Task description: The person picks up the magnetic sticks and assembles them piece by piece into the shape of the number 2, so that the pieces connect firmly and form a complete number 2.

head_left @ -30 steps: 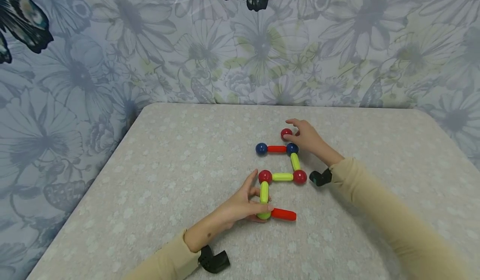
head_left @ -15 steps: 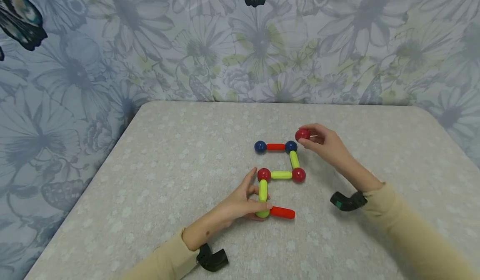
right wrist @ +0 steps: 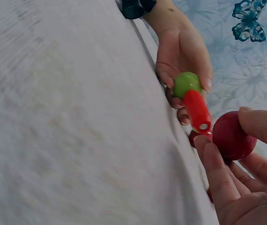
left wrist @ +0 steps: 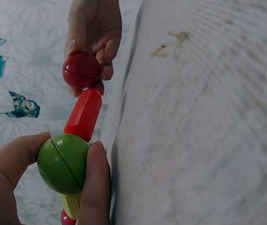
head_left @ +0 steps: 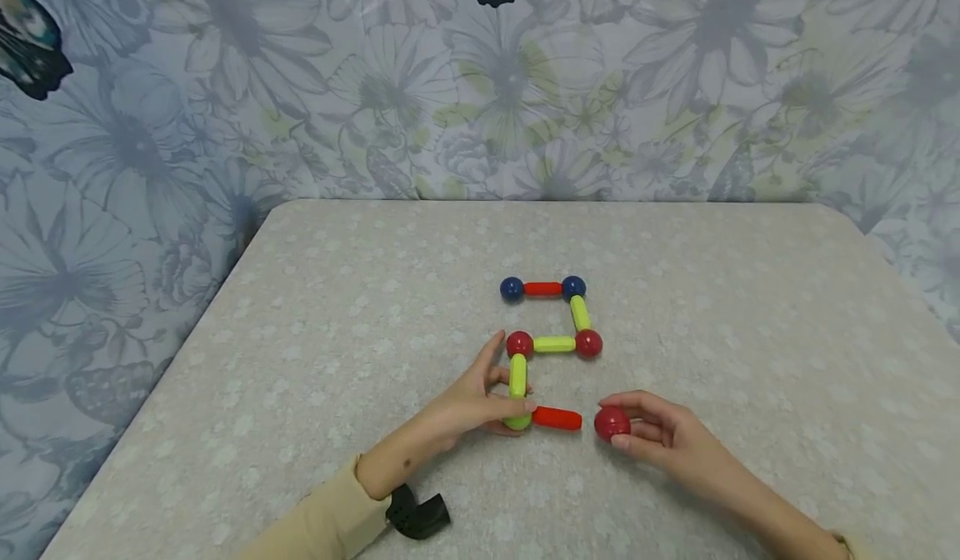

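My left hand [head_left: 468, 402] pinches a green ball [left wrist: 64, 163] at the near end of a chain of toy rods and balls. From that ball a red rod [head_left: 557, 418] points right, its metal-tipped end showing in the right wrist view. A yellow-green rod [head_left: 517, 377] runs away from it to a red ball [head_left: 520, 344]. Another yellow-green rod [head_left: 554, 344] leads to a second red ball [head_left: 588, 344]. My right hand [head_left: 675, 443] pinches a loose red ball [head_left: 612, 423] between thumb and fingers, a small gap from the red rod's free end.
Farther back, a yellow-green rod [head_left: 581, 313] joins a blue ball [head_left: 573, 287], then a red rod [head_left: 542, 289] and another blue ball [head_left: 512, 289]. A pale patterned cloth covers the table [head_left: 300, 310]. A floral wall [head_left: 450, 85] stands behind. A black wrist mount [head_left: 417, 514] hangs under the left sleeve.
My right hand has picked up the loose red ball from behind the blue balls and brought it toward me, beside the near red rod. The left hand keeps its hold on the green ball.
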Demonstrator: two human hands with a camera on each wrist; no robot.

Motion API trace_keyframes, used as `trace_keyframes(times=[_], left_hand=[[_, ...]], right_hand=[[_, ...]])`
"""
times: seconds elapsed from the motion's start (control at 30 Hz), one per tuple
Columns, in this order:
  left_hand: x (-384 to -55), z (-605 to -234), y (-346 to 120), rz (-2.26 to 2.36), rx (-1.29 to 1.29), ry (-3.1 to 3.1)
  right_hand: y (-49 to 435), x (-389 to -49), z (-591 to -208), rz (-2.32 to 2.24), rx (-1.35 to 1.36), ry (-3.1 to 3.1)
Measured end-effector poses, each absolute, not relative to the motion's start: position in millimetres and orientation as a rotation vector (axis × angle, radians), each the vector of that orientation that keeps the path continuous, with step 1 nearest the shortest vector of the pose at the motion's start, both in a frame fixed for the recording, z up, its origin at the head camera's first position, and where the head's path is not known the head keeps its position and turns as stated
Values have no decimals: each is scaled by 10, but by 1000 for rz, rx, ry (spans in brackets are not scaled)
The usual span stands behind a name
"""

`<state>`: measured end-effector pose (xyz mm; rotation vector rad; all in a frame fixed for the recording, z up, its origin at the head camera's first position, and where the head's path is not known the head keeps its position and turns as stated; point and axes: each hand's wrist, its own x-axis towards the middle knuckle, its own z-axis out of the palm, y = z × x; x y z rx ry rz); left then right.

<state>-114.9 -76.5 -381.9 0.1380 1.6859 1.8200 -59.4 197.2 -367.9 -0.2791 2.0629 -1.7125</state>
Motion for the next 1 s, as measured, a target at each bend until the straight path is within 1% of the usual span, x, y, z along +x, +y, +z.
trace_keyframes(times=[0.43,0.8,1.0], left_hand=[[-1146,-3801,-767,1823,121,1691],[-1149,-3805,-776,1831,129,1682],[-1147,-3811,-790,1832,149,1664]], right_hand=[[1775,-458,-3849,-1862,-123,2006],[1734,-458,-3847,-1857,-20,2013],[1730,-469,-3850,-1856,-31,2025]])
